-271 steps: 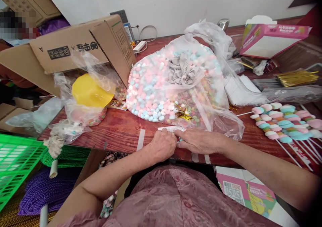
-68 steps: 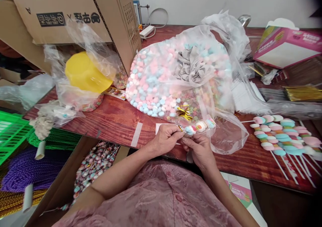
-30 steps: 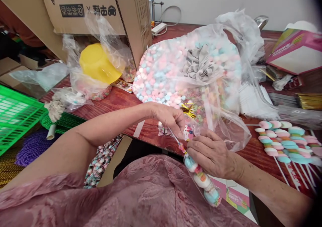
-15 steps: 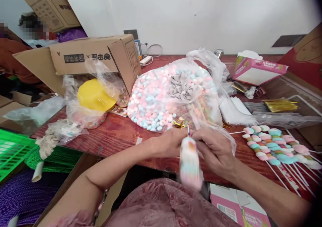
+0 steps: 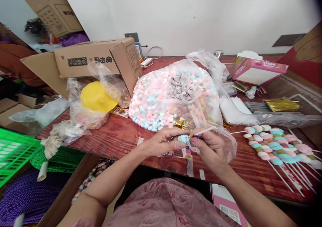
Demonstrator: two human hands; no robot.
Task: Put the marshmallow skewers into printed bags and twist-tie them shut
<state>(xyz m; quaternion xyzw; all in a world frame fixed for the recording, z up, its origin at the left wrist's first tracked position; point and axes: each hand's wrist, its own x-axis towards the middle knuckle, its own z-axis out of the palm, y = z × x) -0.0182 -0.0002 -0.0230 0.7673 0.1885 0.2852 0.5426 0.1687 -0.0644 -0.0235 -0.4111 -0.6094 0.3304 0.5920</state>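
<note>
Both hands meet over the table's front edge, low in the middle of the head view. My left hand (image 5: 163, 142) is closed around a marshmallow skewer, of which a light-blue marshmallow (image 5: 183, 139) shows between thumb and fingers. The rest is hidden by the hand. My right hand (image 5: 214, 150) pinches the skewer's white stick (image 5: 204, 130) beside the marshmallow; the stick points up to the right. Something small, dark blue and orange, sits at its fingertips. Under the hands lies a printed clear wrapper (image 5: 173, 153). Just beyond is a large bag of pastel marshmallows (image 5: 148, 102).
Finished-looking marshmallow skewers (image 5: 279, 146) lie in a pile at right, near gold twist ties (image 5: 283, 105). A yellow bowl-like thing (image 5: 98, 96) and an open cardboard box (image 5: 93, 57) stand at left. A green basket (image 5: 17, 153) is lower left. Another person (image 5: 20, 64) is at far left.
The skewer hung down blurred from both hands; now it is turned sideways into my left hand, its stick pointing right in my right hand. The view has shifted slightly left.
</note>
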